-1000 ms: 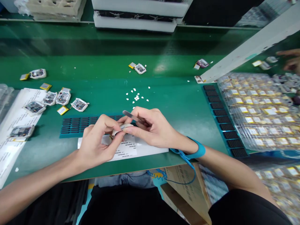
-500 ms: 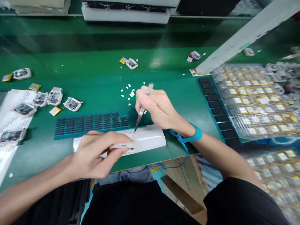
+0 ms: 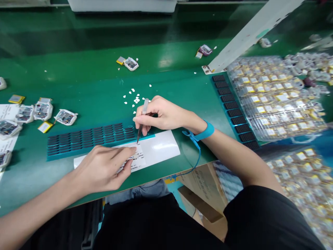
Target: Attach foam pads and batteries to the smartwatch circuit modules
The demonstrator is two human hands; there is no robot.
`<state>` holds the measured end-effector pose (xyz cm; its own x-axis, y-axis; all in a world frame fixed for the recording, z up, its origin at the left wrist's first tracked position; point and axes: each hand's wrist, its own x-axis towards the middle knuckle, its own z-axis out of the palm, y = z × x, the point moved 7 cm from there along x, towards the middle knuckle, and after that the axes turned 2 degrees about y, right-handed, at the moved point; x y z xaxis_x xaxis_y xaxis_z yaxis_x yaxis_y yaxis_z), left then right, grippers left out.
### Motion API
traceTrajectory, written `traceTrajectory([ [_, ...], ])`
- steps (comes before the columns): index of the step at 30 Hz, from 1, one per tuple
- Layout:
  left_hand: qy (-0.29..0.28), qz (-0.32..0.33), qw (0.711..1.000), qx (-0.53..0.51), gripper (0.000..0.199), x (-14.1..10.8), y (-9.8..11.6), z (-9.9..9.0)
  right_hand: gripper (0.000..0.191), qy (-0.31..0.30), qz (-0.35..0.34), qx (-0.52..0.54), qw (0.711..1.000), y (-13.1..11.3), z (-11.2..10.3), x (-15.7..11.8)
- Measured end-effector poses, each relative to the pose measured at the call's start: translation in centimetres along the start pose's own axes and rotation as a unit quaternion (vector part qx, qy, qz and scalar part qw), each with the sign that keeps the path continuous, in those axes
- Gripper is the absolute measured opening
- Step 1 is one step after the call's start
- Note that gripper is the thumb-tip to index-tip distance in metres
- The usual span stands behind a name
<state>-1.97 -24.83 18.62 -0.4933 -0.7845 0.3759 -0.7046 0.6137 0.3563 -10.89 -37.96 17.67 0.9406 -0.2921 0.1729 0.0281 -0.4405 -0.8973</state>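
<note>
My left hand is closed on a small white device casing, most of it hidden by the fingers. Between the thumb and fingers of my right hand is a pair of metal tweezers, tips pointing down, close to the casing and the left fingertips. Under both hands lies a glossy white label sheet with small black print. Just behind it rests a teal sheet of black strips. A blue wrist strap with a cord circles my right wrist.
Opened device casings with yellow-edged batteries lie at left. Small white pieces are scattered behind my right hand. At right are another strip sheet, stacked clear trays and a white post. An open carton stands below the table edge.
The view has shifted, so the bench items appear further left. My right hand has turned and lowered the tweezers towards the label sheet. The casing in my left hand has tilted and is more hidden.
</note>
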Motion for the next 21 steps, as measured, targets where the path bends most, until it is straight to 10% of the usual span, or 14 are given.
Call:
traceTrajectory([
  [15,-0.013,-0.045,0.998,-0.033,0.015,-0.1,-1.1,0.3,0.042,-0.061,0.085,0.170,0.980,2.2,1.1,0.1],
  [21,0.007,-0.036,0.999,-0.028,0.012,-0.2,-0.9,0.2,0.041,0.035,0.053,0.204,0.977,1.6,-1.0,0.3],
])
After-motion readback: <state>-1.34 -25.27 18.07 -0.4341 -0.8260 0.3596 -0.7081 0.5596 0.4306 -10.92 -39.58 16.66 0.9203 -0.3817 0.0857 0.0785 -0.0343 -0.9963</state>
